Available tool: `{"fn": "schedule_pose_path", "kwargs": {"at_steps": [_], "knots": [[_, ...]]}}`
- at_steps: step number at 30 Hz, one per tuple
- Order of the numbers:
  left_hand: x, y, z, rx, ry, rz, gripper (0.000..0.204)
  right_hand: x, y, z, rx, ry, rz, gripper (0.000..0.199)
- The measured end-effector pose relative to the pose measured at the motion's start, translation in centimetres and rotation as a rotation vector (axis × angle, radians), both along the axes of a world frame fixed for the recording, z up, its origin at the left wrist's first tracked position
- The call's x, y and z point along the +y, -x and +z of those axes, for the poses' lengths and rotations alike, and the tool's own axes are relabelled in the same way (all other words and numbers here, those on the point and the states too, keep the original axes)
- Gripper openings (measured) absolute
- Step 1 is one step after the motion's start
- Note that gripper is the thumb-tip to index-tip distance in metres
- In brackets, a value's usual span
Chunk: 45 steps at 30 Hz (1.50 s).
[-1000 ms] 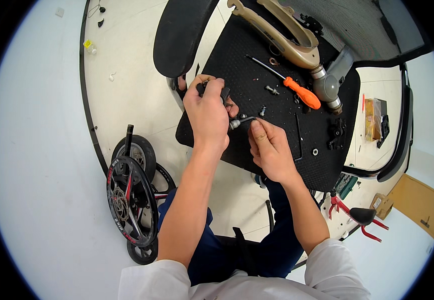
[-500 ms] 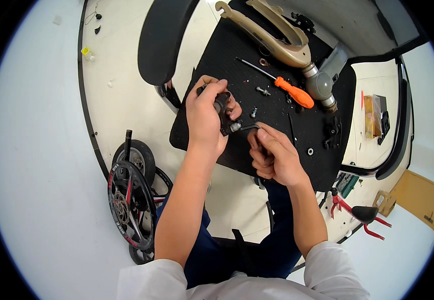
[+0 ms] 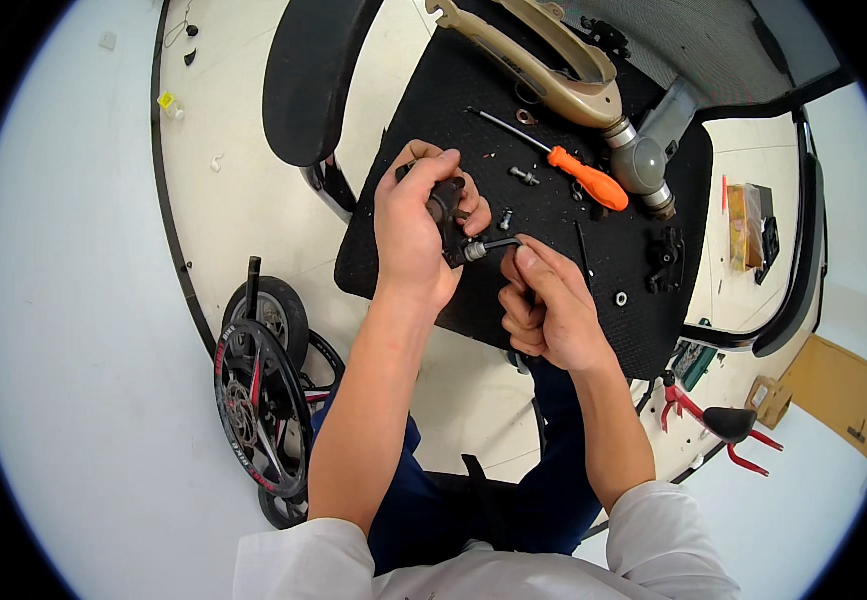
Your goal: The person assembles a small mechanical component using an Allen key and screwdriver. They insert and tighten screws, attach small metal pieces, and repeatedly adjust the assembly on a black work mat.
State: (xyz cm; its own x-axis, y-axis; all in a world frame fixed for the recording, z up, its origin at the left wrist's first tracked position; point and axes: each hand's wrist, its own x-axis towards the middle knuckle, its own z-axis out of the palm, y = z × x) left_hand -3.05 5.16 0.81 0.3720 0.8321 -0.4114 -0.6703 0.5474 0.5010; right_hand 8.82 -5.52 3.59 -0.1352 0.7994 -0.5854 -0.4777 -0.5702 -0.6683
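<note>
My left hand [image 3: 410, 232] is wrapped round a dark bicycle brake caliper [image 3: 446, 208], held above the near left part of the black chair seat [image 3: 544, 225]. From its lower end sticks a silver bolt [image 3: 474, 252]. My right hand [image 3: 554, 312] grips a black hex key [image 3: 501, 243], whose exposed arm reaches to the bolt's head; the rest is hidden in my fingers. Close by on the seat lie small loose bolts [image 3: 525, 177], a nut [image 3: 621, 299], and a screwdriver [image 3: 588, 179] with an orange handle.
A beige bicycle fork [image 3: 544, 75] lies across the seat's far side. Another black caliper-like part [image 3: 667, 258] rests at the seat's right. Left of the seat stands an armrest [image 3: 316, 85]. Wheels [image 3: 259, 405] lean at lower left; a red frame part [image 3: 689, 402] is at lower right.
The hex key's arm now shows longer and straighter beside the bolt, as my right hand has shifted slightly. My left hand still holds the caliper. The whole view has moved a little.
</note>
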Motion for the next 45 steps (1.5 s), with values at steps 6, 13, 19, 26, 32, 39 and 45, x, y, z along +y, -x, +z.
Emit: {"fn": "schedule_pose_path", "kwargs": {"at_steps": [6,13,19,26,32,39,45], "knots": [[-0.7,0.0,0.3,0.352,-0.36,0.073,0.015,0.2,0.6,0.0,-0.059,0.081,-0.024,0.032],[-0.8,0.2,-1.0,0.532,-0.618,0.169,0.02,0.3,0.7,-0.1,-0.094,0.112,-0.016,0.028],[-1.1,0.1,0.1,0.456,-0.351,0.115,0.02,0.0,1.2,-2.4,-0.674,-0.152,0.055,0.03],[-0.6,0.6,0.3,0.317,-0.053,0.067,0.014,0.0,1.4,-3.1,-0.845,-0.284,0.099,0.025],[0.0,1.6,-0.9,-0.067,0.332,-0.16,0.016,0.2,1.3,-1.6,-1.019,-0.545,0.147,0.018],[-0.4,0.9,-0.6,-0.336,0.56,-0.485,0.026,0.5,0.1,-1.3,-1.134,-0.944,0.197,0.023],[-0.8,0.8,-0.3,-0.039,0.242,-0.182,0.02,-0.6,-0.1,-0.9,-0.388,-0.31,0.029,0.038]]}}
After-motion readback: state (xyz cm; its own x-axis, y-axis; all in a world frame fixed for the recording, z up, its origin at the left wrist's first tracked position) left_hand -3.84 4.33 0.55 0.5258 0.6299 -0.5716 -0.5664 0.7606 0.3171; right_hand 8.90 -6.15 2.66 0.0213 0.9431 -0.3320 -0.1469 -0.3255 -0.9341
